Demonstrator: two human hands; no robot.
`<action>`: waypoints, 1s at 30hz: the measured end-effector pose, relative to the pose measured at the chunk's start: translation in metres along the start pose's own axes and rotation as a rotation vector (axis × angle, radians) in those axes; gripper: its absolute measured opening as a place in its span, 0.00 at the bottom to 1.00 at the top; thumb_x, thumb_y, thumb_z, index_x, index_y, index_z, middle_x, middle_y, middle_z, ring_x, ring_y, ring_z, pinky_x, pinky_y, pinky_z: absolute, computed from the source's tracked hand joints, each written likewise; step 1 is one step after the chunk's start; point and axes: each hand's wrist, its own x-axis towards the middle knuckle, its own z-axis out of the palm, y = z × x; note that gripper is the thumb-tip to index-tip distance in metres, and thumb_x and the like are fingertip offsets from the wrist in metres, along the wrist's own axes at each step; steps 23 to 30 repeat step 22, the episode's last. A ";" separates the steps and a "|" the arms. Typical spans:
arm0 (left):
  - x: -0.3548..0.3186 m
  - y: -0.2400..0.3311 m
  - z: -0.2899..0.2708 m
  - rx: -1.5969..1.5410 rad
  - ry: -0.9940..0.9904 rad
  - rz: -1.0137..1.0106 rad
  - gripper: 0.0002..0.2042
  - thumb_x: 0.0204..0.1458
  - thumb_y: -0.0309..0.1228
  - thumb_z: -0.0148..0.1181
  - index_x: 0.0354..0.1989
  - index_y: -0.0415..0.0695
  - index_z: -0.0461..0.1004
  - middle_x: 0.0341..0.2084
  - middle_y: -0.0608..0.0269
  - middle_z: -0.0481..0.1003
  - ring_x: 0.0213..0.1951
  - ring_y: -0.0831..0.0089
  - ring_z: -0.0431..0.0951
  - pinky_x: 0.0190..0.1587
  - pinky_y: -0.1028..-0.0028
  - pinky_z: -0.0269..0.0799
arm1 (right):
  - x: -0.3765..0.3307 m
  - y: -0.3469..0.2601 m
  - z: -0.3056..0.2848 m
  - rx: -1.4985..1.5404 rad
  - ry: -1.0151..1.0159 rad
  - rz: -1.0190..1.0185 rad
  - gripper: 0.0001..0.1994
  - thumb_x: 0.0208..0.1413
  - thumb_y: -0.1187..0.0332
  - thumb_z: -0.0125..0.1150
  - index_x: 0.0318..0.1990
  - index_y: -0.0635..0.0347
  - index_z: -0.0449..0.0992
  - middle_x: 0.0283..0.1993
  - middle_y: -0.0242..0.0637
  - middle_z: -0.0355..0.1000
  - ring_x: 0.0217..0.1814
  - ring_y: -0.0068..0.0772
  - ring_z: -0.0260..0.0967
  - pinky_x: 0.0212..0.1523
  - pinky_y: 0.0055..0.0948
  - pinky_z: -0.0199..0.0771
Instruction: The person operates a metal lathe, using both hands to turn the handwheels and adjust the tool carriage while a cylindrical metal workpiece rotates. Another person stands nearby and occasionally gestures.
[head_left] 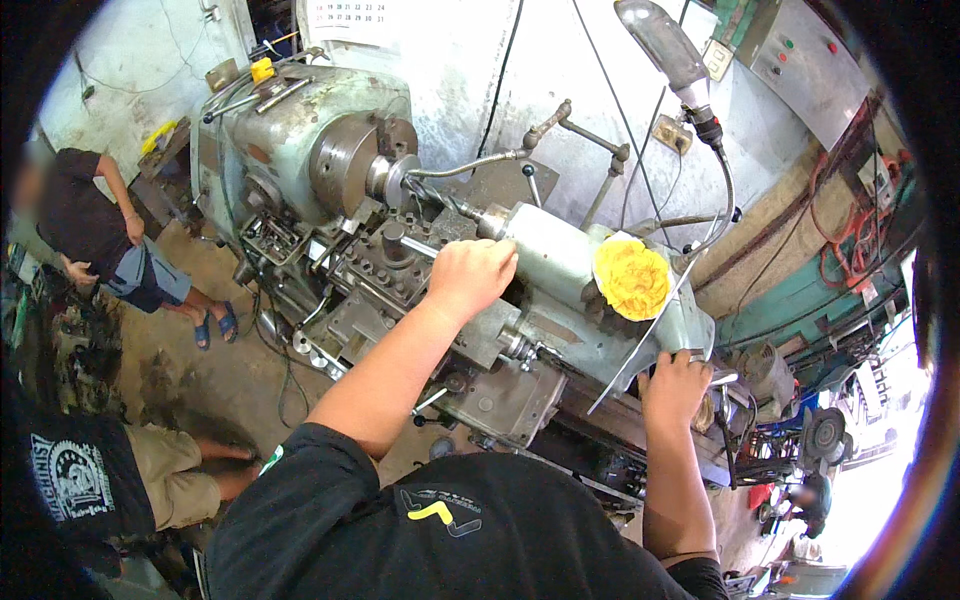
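A drill bit (pixel 440 197) sticks out of the tailstock (pixel 550 240) of a metal lathe, its tip at a round metal workpiece (pixel 390 178) in the chuck (pixel 345 160). My left hand (pixel 475 275) is closed over the end of the tool post lever (pixel 415 246), just in front of the tailstock; its palm side is hidden. My right hand (pixel 677 385) curls its fingers over the tailstock's rear lower end, beside a pale handle (pixel 724 379). A yellow cloth (pixel 633 277) lies bunched on top of the tailstock.
A lamp (pixel 668 50) on a bent neck hangs over the tailstock, and a jointed pipe (pixel 535 135) reaches toward the drill. A thin rod (pixel 640 345) slants across the tailstock. Two people stand at left, one in blue sandals (pixel 228 320). A control box (pixel 808 65) is at upper right.
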 end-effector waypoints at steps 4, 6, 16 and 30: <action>0.000 0.000 0.000 -0.014 0.020 0.021 0.10 0.59 0.39 0.59 0.31 0.48 0.76 0.25 0.57 0.79 0.31 0.54 0.81 0.35 0.55 0.76 | -0.009 0.015 0.012 0.290 0.668 0.152 0.30 0.50 0.57 0.72 0.58 0.64 0.72 0.57 0.49 0.70 0.58 0.51 0.70 0.69 0.52 0.59; -0.001 -0.002 0.001 -0.015 0.036 0.047 0.10 0.59 0.39 0.59 0.31 0.48 0.76 0.24 0.58 0.79 0.30 0.54 0.81 0.35 0.55 0.75 | -0.006 0.035 0.022 0.770 0.845 0.473 0.30 0.54 0.59 0.71 0.60 0.66 0.69 0.58 0.50 0.69 0.57 0.50 0.70 0.65 0.52 0.64; -0.001 -0.002 0.002 -0.009 0.084 0.084 0.09 0.58 0.37 0.60 0.28 0.48 0.75 0.22 0.58 0.78 0.27 0.55 0.81 0.33 0.56 0.75 | 0.038 0.095 0.047 2.394 0.341 1.186 0.13 0.67 0.61 0.59 0.34 0.56 0.65 0.24 0.28 0.61 0.25 0.25 0.61 0.26 0.26 0.71; -0.001 0.000 0.002 -0.006 0.084 0.059 0.09 0.58 0.37 0.60 0.28 0.48 0.75 0.22 0.58 0.78 0.28 0.56 0.81 0.34 0.56 0.76 | 0.041 0.092 0.070 2.374 0.377 1.103 0.14 0.66 0.62 0.61 0.31 0.53 0.63 0.25 0.26 0.59 0.22 0.21 0.56 0.22 0.23 0.67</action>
